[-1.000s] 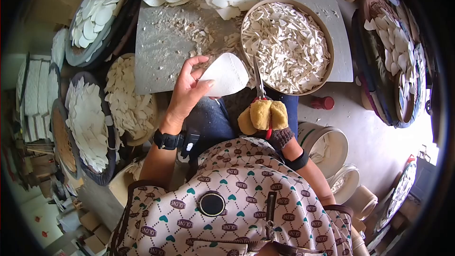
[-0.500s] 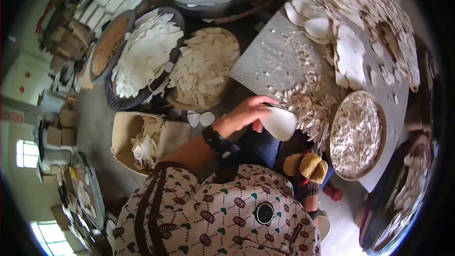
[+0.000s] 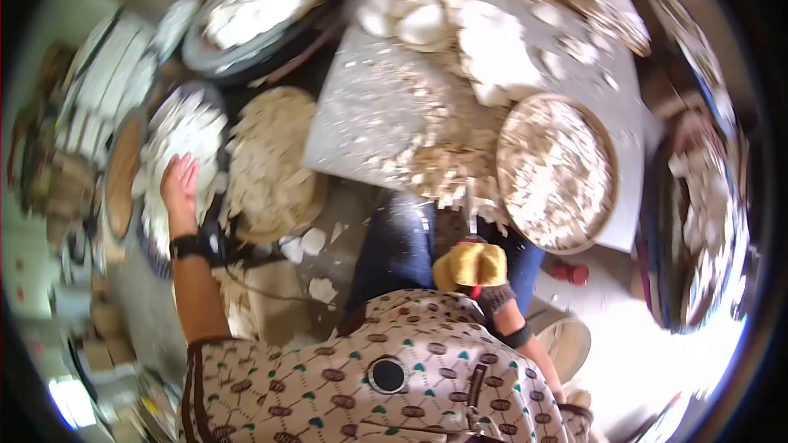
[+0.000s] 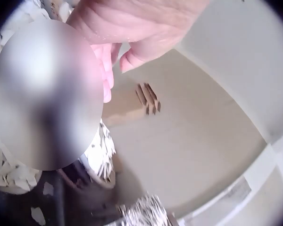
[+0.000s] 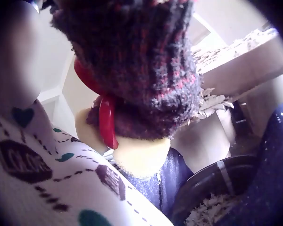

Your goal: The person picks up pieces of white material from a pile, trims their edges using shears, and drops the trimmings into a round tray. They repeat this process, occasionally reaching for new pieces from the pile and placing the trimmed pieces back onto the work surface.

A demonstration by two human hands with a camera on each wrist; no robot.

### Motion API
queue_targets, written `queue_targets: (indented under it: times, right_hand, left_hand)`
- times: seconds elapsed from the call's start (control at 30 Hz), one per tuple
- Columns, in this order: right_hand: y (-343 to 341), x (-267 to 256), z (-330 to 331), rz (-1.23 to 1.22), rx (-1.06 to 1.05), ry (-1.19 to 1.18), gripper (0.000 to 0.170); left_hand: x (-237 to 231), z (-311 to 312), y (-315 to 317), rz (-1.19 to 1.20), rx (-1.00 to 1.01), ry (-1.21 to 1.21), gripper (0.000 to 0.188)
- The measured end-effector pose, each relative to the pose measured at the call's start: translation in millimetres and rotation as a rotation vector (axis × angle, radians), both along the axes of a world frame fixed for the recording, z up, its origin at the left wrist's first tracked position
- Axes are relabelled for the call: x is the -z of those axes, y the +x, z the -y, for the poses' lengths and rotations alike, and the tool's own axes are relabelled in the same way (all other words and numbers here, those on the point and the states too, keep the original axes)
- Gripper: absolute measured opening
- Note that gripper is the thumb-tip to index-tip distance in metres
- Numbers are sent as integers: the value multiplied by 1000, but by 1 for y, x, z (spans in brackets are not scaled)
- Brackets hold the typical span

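Red-handled scissors (image 5: 107, 125) gripped at five o'clock in the yellow-covered fingers of the right hand (image 3: 472, 267), then white scraps (image 3: 550, 176) in a round tray (image 3: 612, 180) on the grey bench (image 3: 353, 119) at three, and at nine the left hand (image 3: 179, 189), fingers loosely extended over white pieces (image 3: 197, 123) in a dark-rimmed basket (image 3: 156, 261), any contact impossible to tell.

A grey table (image 3: 341, 141) stands on a grey floor (image 3: 139, 299) that shows to the table's left; to its right the floor glares nearly white under strong light. Far left of the table is a pale, greenish wall (image 3: 37, 267), and, well off to its near left, a bright, blurred window (image 3: 72, 402).
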State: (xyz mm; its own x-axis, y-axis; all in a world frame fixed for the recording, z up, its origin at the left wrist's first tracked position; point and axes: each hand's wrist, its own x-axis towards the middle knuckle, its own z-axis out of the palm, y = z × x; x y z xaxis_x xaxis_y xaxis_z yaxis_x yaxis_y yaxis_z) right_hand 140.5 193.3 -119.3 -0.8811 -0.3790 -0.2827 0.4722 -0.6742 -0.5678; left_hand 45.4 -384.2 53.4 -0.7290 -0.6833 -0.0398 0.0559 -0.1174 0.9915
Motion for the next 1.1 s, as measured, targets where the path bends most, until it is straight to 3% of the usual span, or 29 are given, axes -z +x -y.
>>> queue_targets:
  times: [0.07,0.13,0.17,0.23,0.3,0.37,0.4,0.47,0.57,0.63,0.67,0.77,0.87,0.97,1.03,1.1]
  right_hand:
    - [-4,11,-4,-305,-92,245,27]
    - [-3,-38,8,80,43,-148,16]
    - [-2,-36,4,-105,18,15,18]
    - [3,-29,-1,-83,43,-63,17]
    - [11,-16,-6,-268,-44,445,22]
    - [14,-18,-10,-298,-57,614,23]
    - [15,-31,-13,-243,-24,527,22]
    - [20,-27,-16,20,126,-160,17]
    - [24,-26,-22,-26,99,-66,20]
    - [26,-23,-24,-19,94,-6,21]
    - [27,-22,-25,-74,76,146,21]
    - [24,-15,-24,63,107,-107,23]
    - [28,3,-22,-56,22,301,26]
    - [27,16,-21,-173,-33,565,28]
    - [29,28,-17,-200,-43,607,28]
    - [34,41,-13,-123,-18,519,27]
  left_hand:
    - [-8,-69,-35,94,203,-94,42]
    - [-19,-152,-59,108,467,-136,38]
    - [-26,-194,-71,159,569,-161,34]
    - [-18,-255,-100,226,782,-185,31]
    - [-3,-308,-129,253,954,-186,30]
    - [16,-355,-161,250,1051,-170,30]
    - [27,-375,-178,236,1077,-164,31]
    - [45,-409,-214,240,1006,-310,33]
    - [71,-448,-257,188,734,-368,39]
    - [81,-459,-279,316,747,-411,39]
    - [85,-461,-287,382,751,-434,39]
    - [96,-465,-298,263,603,-531,35]
    - [103,-459,-311,209,598,-543,42]
    - [102,-453,-321,194,641,-637,48]
    - [95,-449,-327,191,688,-734,45]
    - [86,-446,-325,212,772,-461,40]
